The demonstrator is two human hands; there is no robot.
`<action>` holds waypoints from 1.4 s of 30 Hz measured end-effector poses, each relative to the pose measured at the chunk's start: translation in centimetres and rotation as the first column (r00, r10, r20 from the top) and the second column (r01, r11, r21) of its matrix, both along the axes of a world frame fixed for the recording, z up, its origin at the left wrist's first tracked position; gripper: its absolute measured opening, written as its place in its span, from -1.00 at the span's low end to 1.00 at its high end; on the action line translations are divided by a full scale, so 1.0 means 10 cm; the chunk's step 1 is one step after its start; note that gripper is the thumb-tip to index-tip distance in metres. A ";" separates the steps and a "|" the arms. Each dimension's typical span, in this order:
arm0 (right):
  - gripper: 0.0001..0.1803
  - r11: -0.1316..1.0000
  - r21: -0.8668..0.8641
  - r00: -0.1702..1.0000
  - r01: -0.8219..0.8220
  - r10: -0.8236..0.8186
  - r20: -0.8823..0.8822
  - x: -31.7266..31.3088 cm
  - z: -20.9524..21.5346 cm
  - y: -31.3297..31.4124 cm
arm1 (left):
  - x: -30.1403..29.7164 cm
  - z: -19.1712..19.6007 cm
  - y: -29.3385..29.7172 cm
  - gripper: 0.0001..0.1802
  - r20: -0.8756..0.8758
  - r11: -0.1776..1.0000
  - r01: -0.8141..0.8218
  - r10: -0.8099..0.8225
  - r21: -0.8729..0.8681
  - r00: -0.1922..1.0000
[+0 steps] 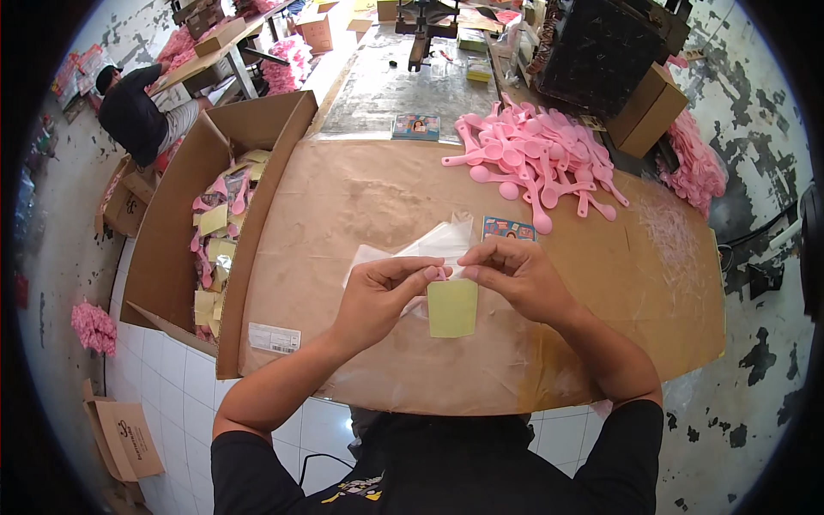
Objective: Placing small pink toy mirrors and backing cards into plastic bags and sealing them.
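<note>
My left hand [390, 292] and my right hand [519, 279] meet over the middle of the table, fingertips pinched at the top of a small clear plastic bag. A yellow-green card [452, 311] hangs below the fingertips, seemingly inside that bag. A bit of pink shows at my left fingertips; its shape is hidden. Behind and under my hands lies a pile of clear plastic bags [429, 240]. Just beyond my right hand is a stack of printed blue cards [509, 228]. Farther right, many pink measuring spoons [541, 150] are heaped.
An open cardboard box [249, 257] at the left holds packed pink spoons with yellow cards. Another stack of printed cards [416, 127] lies farther back, before a metal press [421, 34]. A person [137, 112] sits far left. Brown cardboard [343, 189] covers the table.
</note>
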State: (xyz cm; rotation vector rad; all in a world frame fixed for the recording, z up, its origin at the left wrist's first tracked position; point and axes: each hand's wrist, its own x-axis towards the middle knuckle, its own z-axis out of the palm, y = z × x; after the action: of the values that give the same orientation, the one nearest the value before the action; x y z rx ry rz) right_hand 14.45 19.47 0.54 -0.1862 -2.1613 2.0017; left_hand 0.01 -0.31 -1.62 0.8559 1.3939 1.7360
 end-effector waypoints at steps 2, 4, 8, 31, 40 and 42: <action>-0.81 0.999 -0.030 1.000 0.022 -0.022 -0.004 0.00 -0.03 0.02 | 0.00 0.00 0.01 -0.74 -0.021 1.000 -0.018 0.019 0.009 1.000; -0.82 0.998 -0.070 1.000 0.000 0.002 0.024 0.00 0.00 0.04 | -0.01 -0.04 0.00 -0.73 -0.033 1.000 -0.019 0.019 0.013 0.999; -0.83 0.997 -0.078 1.000 0.002 0.000 0.029 0.03 -0.02 0.09 | -0.04 -0.05 -0.02 -0.72 -0.162 1.000 -0.009 0.007 -0.011 0.987; -0.74 0.994 0.072 0.996 -0.076 0.078 -0.029 0.04 -0.11 0.22 | -0.11 -0.03 -0.03 -0.70 -0.218 0.997 0.073 -0.073 -0.005 0.973; -0.80 0.958 0.278 0.996 -0.074 0.082 -0.017 0.03 -0.03 0.19 | -0.08 -0.05 0.01 -0.73 -0.066 0.996 0.070 -0.073 -0.054 0.995; -0.77 0.969 0.236 0.997 -0.075 0.079 -0.009 0.03 -0.05 0.21 | -0.07 -0.05 0.02 -0.72 -0.035 0.996 0.065 -0.068 -0.063 0.997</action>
State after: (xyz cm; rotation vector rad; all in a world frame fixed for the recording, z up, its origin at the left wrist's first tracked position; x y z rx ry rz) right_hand 14.70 21.57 -0.01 -0.0500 -2.4044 1.7562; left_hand -0.66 -0.14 -2.14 0.8944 1.4203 1.6259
